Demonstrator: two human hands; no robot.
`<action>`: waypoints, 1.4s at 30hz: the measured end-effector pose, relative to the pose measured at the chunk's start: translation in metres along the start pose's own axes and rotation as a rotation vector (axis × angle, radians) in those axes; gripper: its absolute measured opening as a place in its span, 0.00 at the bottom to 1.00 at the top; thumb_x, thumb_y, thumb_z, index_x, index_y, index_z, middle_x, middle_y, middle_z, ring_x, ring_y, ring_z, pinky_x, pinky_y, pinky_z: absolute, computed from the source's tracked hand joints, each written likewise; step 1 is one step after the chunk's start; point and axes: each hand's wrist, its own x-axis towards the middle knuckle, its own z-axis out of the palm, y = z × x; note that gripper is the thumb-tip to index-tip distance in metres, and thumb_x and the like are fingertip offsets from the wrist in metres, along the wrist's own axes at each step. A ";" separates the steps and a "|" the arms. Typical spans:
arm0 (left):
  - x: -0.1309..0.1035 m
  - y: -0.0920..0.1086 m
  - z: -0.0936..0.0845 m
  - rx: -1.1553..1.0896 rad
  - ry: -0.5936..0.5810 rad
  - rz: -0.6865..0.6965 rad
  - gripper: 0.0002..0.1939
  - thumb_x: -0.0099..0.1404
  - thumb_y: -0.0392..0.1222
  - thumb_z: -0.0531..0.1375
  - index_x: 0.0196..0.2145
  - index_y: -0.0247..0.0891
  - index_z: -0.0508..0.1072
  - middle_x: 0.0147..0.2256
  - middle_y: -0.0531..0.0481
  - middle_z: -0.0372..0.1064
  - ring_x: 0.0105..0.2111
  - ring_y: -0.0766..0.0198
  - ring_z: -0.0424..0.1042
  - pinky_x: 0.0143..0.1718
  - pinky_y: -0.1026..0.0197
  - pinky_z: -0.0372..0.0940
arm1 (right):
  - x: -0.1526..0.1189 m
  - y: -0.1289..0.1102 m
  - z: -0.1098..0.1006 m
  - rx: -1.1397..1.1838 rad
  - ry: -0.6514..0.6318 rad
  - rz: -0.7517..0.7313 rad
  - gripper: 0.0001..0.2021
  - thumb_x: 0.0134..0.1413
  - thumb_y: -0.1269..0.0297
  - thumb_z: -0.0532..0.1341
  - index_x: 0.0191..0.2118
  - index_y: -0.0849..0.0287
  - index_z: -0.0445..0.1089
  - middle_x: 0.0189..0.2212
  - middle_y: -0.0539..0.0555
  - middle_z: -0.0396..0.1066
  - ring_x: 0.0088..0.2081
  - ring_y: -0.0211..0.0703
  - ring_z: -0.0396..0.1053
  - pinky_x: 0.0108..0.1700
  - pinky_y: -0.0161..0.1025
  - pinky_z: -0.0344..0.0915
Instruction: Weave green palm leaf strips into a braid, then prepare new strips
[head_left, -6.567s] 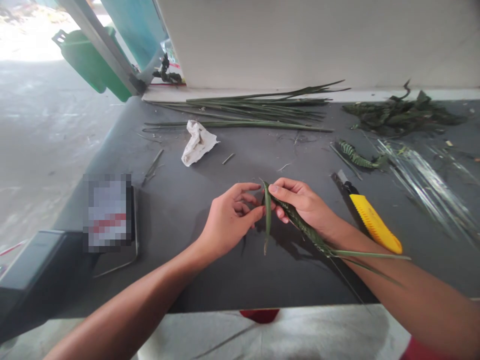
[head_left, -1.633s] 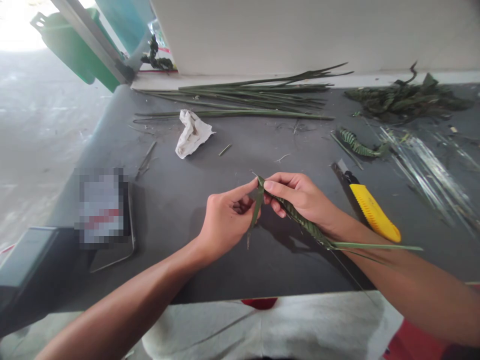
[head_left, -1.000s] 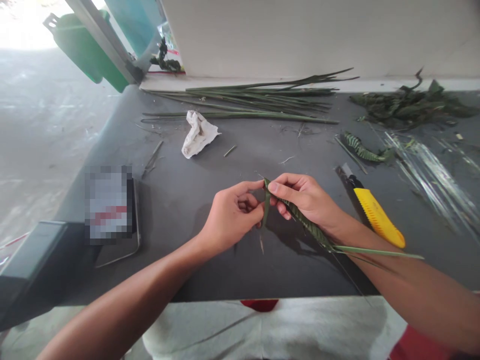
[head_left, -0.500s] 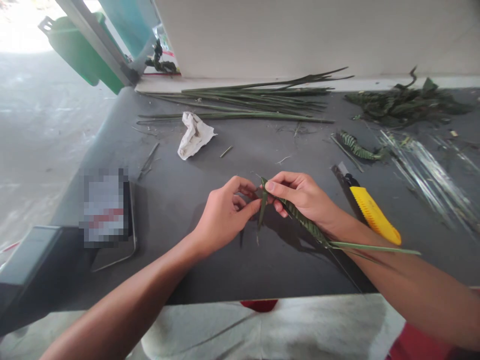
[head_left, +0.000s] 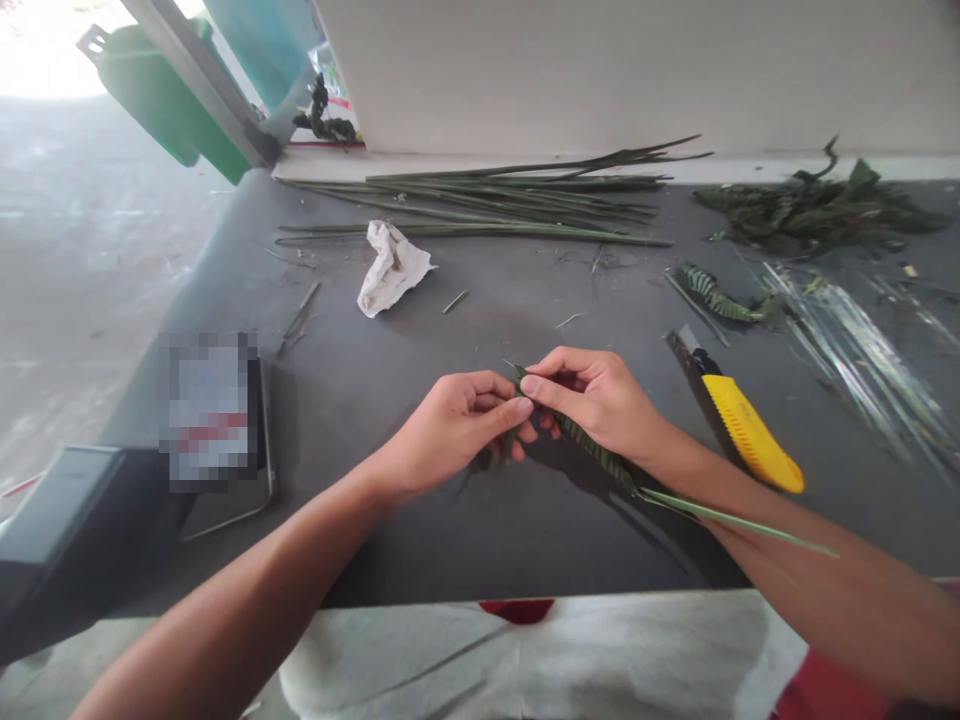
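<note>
Nearest you, at the lower right of the frame, a pale green tail crosses your right forearm, sloping down more steeply than a moment ago. It runs into the woven green length at centre, above the grey surface. Your right hand keeps its grip closed on the upper end; your left hand has closed in to pinch there too (the part beneath its fingers is blurred), which should steady that end. Farther off, the yellow cutter lies right, long leaf strips upper centre.
</note>
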 end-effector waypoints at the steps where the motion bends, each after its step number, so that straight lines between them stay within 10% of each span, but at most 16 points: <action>1: 0.000 0.000 -0.001 0.001 0.009 0.002 0.15 0.65 0.50 0.66 0.35 0.33 0.74 0.30 0.48 0.75 0.25 0.69 0.74 0.25 0.67 0.68 | 0.000 0.000 0.000 -0.009 0.000 -0.004 0.13 0.51 0.55 0.72 0.33 0.59 0.74 0.20 0.47 0.72 0.20 0.36 0.69 0.21 0.33 0.68; 23: -0.001 0.000 -0.002 0.296 0.134 0.054 0.09 0.68 0.43 0.61 0.33 0.34 0.73 0.26 0.52 0.75 0.22 0.70 0.72 0.24 0.69 0.68 | -0.006 0.000 -0.001 -0.423 0.037 -0.148 0.07 0.57 0.65 0.63 0.36 0.61 0.78 0.20 0.48 0.72 0.20 0.36 0.68 0.25 0.34 0.64; 31: 0.000 -0.005 -0.009 0.913 0.291 0.441 0.06 0.67 0.37 0.61 0.32 0.37 0.77 0.25 0.56 0.74 0.23 0.72 0.67 0.27 0.68 0.61 | -0.007 0.000 -0.001 -0.461 0.044 -0.198 0.09 0.57 0.63 0.64 0.37 0.62 0.79 0.23 0.50 0.74 0.22 0.36 0.68 0.28 0.35 0.64; 42: 0.002 -0.010 -0.015 1.051 0.380 0.642 0.03 0.67 0.38 0.64 0.35 0.39 0.77 0.29 0.56 0.78 0.25 0.71 0.73 0.29 0.68 0.63 | -0.005 0.001 -0.004 -0.307 -0.017 -0.071 0.07 0.58 0.63 0.65 0.37 0.60 0.77 0.20 0.48 0.72 0.20 0.35 0.70 0.24 0.33 0.66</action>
